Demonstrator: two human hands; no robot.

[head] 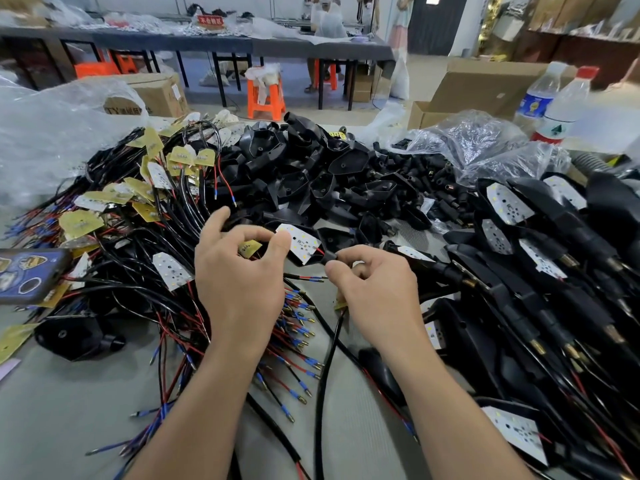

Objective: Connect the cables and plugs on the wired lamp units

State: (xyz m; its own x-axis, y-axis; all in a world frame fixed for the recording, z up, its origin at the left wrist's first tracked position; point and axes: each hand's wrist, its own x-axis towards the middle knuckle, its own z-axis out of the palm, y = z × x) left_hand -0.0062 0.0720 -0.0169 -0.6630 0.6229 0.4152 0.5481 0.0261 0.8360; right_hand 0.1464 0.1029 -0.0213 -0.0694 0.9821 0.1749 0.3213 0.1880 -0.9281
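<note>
The left hand (239, 275) is curled, its thumb and fingertips pinching at the edge of the white LED board (299, 242), which is held up just above the bench (69, 410) in the middle of the pile. The right hand (377, 289) pinches the black sleeve (330, 258) where the board's thin red wire (319, 251) enters it. That short wire looks like the weak spot: if the hands pull apart or twist, it could tear from its solder point. The black cable (325, 368) trails down into the loose brass-tipped leads (298, 327), so a tug may snag them and drag neighbours along. A small yellow board (250, 248) sits inside the left grip and could get caught in the join.
</note>
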